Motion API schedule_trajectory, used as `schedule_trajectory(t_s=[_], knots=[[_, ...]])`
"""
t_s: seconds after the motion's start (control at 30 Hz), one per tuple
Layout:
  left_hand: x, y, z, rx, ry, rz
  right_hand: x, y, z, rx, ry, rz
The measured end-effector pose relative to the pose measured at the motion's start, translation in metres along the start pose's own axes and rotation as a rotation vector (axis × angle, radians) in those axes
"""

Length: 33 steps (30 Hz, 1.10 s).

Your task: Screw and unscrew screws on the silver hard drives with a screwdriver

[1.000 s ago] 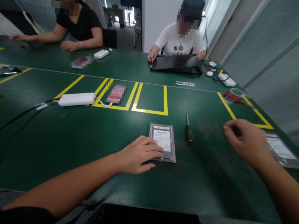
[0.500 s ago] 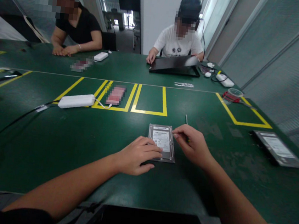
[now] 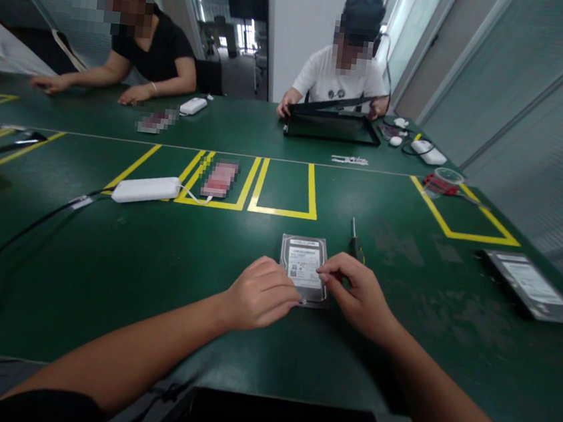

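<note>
A hard drive (image 3: 304, 280) in a clear bag lies label-up on the green table. My left hand (image 3: 263, 296) is curled over its lower left part, fingers together and fingertips at the near edge; the thumb is largely hidden. At the right edge of the drive is my right hand (image 3: 356, 289), thumb and index finger pinched together over the label's side. Whatever they may hold is too small to make out. Just beyond the right hand lies a screwdriver (image 3: 354, 242), its shaft pointing away and its handle partly covered.
Another bagged hard drive (image 3: 530, 284) lies at the right. A white power strip (image 3: 147, 189) with a black cable is at the left, near a pink phone (image 3: 221, 179). Yellow tape (image 3: 281, 212) marks the table. Across it, one person holds a black frame (image 3: 329, 135); another leans nearby.
My left fingers have drawn in toward the drive's near edge. My right hand has shifted down along its right side, uncovering more of the screwdriver. The person opposite has tilted the black panel up.
</note>
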<state>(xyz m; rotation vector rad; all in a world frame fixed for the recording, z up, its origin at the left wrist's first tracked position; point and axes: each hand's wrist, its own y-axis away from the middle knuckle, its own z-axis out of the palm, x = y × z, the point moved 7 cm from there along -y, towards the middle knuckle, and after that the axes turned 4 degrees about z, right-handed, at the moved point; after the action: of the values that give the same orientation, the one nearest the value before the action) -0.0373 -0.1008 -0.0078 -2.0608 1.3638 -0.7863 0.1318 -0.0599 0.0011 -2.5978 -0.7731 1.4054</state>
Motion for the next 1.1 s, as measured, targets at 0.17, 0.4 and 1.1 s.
schedule_trajectory(t_s=[0.17,0.4,1.1], knots=[[0.002,-0.001,-0.007,0.139,-0.062,-0.051,-0.012,0.005,0.015,-0.038,-0.066,-0.022],[0.005,-0.006,-0.011,0.155,-0.075,-0.04,-0.015,0.007,0.029,-0.108,-0.177,0.023],[-0.005,-0.009,-0.011,0.155,-0.216,-0.047,-0.014,0.006,0.03,-0.121,-0.213,0.031]])
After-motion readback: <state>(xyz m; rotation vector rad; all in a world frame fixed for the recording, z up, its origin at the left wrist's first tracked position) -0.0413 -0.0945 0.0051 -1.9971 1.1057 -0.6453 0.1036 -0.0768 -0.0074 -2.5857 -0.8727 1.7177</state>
